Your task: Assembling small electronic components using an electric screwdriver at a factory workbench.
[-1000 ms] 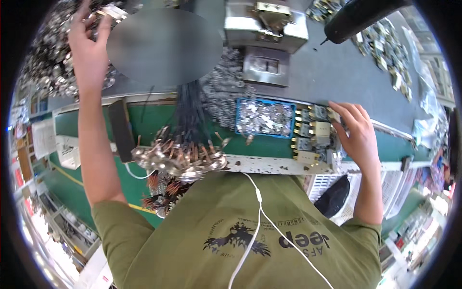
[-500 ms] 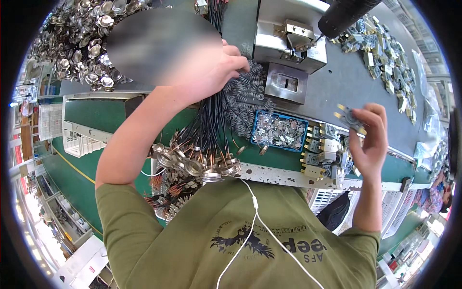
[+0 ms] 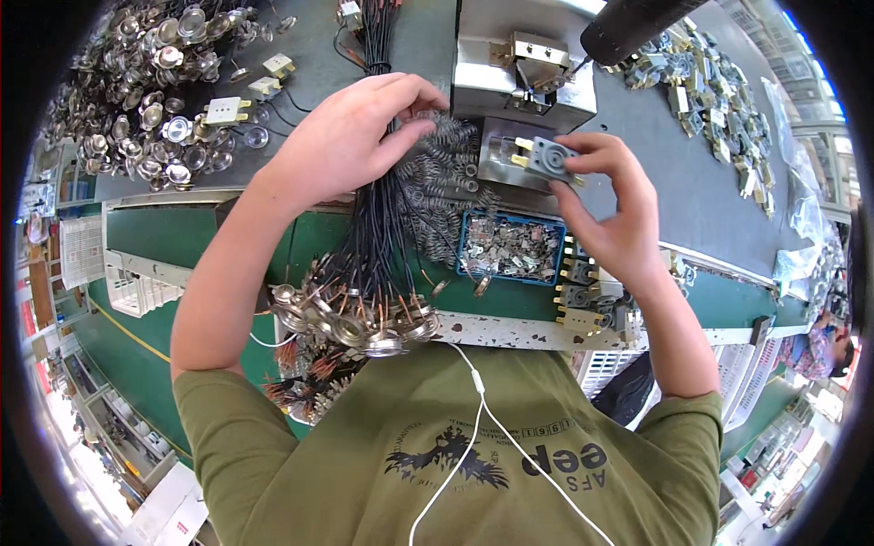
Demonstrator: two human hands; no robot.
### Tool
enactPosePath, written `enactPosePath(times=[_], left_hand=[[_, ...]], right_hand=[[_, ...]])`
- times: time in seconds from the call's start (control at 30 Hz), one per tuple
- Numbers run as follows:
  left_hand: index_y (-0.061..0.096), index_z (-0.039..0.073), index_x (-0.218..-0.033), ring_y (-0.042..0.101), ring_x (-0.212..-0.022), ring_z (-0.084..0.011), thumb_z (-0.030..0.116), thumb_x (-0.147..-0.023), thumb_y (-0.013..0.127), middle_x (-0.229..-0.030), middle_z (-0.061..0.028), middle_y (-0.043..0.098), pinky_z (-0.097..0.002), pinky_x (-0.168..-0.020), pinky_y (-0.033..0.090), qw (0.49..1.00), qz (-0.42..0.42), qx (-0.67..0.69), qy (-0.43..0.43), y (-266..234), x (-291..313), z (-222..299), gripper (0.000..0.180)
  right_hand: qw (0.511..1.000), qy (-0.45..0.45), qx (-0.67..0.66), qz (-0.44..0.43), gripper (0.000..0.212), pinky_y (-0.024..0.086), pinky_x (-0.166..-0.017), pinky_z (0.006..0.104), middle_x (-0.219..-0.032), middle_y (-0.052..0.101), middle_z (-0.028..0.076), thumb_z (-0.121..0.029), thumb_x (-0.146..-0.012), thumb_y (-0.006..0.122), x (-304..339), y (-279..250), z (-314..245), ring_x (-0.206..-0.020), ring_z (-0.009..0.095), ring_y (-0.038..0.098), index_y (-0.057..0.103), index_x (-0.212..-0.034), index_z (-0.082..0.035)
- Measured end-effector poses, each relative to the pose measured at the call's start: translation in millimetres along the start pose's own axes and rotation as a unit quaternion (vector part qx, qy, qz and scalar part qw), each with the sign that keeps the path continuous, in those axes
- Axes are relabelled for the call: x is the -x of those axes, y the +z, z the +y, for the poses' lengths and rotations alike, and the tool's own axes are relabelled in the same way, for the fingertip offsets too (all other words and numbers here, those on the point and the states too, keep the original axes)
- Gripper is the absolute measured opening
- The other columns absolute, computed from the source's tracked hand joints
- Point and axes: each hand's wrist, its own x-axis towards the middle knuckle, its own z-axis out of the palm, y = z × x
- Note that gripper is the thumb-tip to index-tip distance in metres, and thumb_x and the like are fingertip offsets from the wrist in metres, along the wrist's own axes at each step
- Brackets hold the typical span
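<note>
My right hand [image 3: 612, 205] pinches a grey plug body [image 3: 550, 158] between thumb and fingers. Two brass pins stick out on its left, and a round recess shows in its face. It is held just above a metal block [image 3: 499, 166] with a slot. At the edge of a heap of small coil springs [image 3: 443, 187], my left hand [image 3: 360, 136] has thumb and fingers curled toward each other; what lies between their tips cannot be made out. Under that hand runs a bundle of black cables [image 3: 378, 214] with bare copper ends.
A blue tray [image 3: 462, 238] of small metal parts sits near the table edge, beside a row of plug bodies [image 3: 580, 320]. Behind stands a metal fixture [image 3: 537, 68] under a black tool [image 3: 628, 32]. Metal cup-shaped parts [image 3: 137, 100] are heaped far left; more plug parts [image 3: 715, 109] lie far right.
My right hand has brought the plug body left, from beside the tray to over the metal block. My left hand stays by the springs, its fingers now curled with thumb and index finger facing each other.
</note>
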Motion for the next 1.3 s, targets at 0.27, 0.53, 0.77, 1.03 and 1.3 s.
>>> enactPosePath(times=[0.27, 0.53, 0.77, 1.03, 1.3], left_hand=[[0.066, 0.004, -0.11, 0.067, -0.099, -0.0306, 0.016, -0.095, 0.069, -0.104, -0.0107, 0.069, -0.04, -0.088, 0.054, 1.0, -0.022, 0.01, 0.011, -6, -4, 0, 0.019], [0.068, 0.002, -0.11, 0.069, -0.095, -0.0286, 0.013, -0.094, 0.07, -0.1, -0.0125, 0.07, -0.039, -0.086, 0.055, 0.999, -0.03, 0.043, -0.008, -10, -4, 7, 0.02], [0.068, 0.002, -0.116, 0.075, -0.087, -0.0249, 0.013, -0.094, 0.072, -0.1, -0.0147, 0.076, -0.035, -0.081, 0.058, 0.988, -0.038, 0.143, -0.046, -11, -3, 31, 0.025], [0.064, 0.006, -0.124, 0.076, -0.089, -0.027, 0.015, -0.091, 0.073, -0.096, -0.0119, 0.078, -0.037, -0.078, 0.057, 0.986, -0.086, 0.11, -0.089, -35, -11, 36, 0.035], [0.068, 0.005, -0.123, 0.069, -0.093, -0.0099, 0.008, -0.099, 0.067, -0.101, -0.0038, 0.074, -0.0263, -0.081, 0.054, 0.995, 0.051, 0.025, -0.088, -55, 6, 17, 0.024]], right_hand=[[0.989, -0.018, 0.145, -0.034, 0.019, 0.055, -0.089, 0.0391, -0.117, 0.074, 0.009, -0.004, -0.084, 0.078, -16, 19, 16, -0.102, 0.03, 0.069, 0.065, -0.098, -0.004], [0.976, -0.059, 0.204, -0.057, 0.02, 0.055, -0.088, 0.0403, -0.116, 0.075, 0.008, -0.005, -0.083, 0.078, -14, 15, 16, -0.101, 0.028, 0.069, 0.07, -0.101, -0.007], [0.988, -0.09, 0.121, -0.026, 0.035, 0.056, -0.086, 0.0418, -0.105, 0.072, 0.011, -0.002, -0.081, 0.077, -35, 24, -33, -0.1, 0.03, 0.068, 0.073, -0.115, -0.009], [0.999, -0.012, 0.044, 0.024, 0.02, 0.057, -0.07, 0.0354, -0.088, 0.073, 0.013, -0.002, -0.089, 0.075, -55, 40, -33, -0.078, 0.027, 0.072, 0.072, -0.109, -0.003], [0.985, -0.031, 0.163, -0.045, 0.02, 0.055, -0.07, 0.037, -0.089, 0.071, 0.011, -0.016, -0.09, 0.077, -45, 45, -33, -0.079, 0.028, 0.07, 0.072, -0.106, -0.005]])
